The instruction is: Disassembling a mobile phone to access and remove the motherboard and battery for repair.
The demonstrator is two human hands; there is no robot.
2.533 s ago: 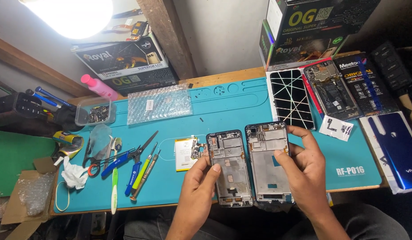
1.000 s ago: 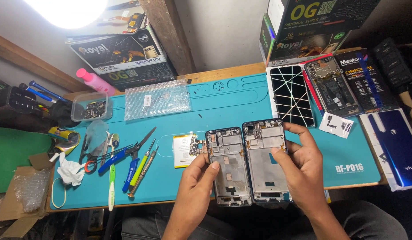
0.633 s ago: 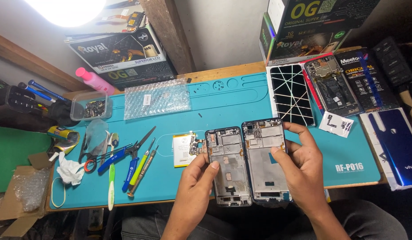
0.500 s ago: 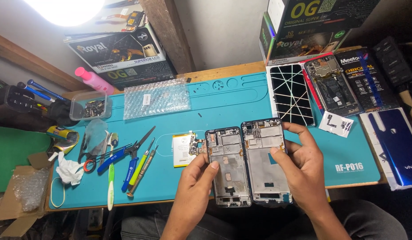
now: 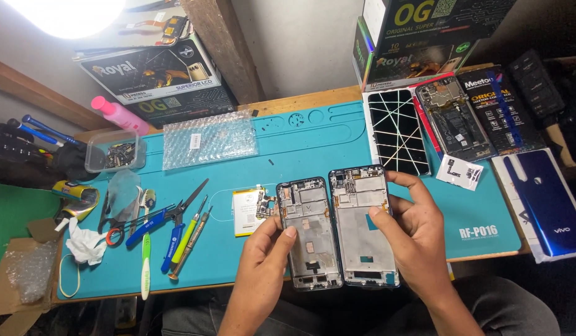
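At six o'clock over the teal mat (image 5: 300, 149), the left hand (image 5: 263, 258) and right hand (image 5: 418, 239) each pinch a stripped phone frame (image 5: 308, 233) (image 5: 364, 227) side by side; board-and-battery (image 5: 249, 210) apparently still awaits refitting.

Mat (image 5: 313, 143) under my hands: teal. Frames (image 5: 306, 233) on it: grey metal, dark edges. Above mat: black screen (image 5: 396, 132) crossed by pale lines. Right of mat: glossy blue cover (image 5: 546, 202). Left: pink bottle (image 5: 117, 115).
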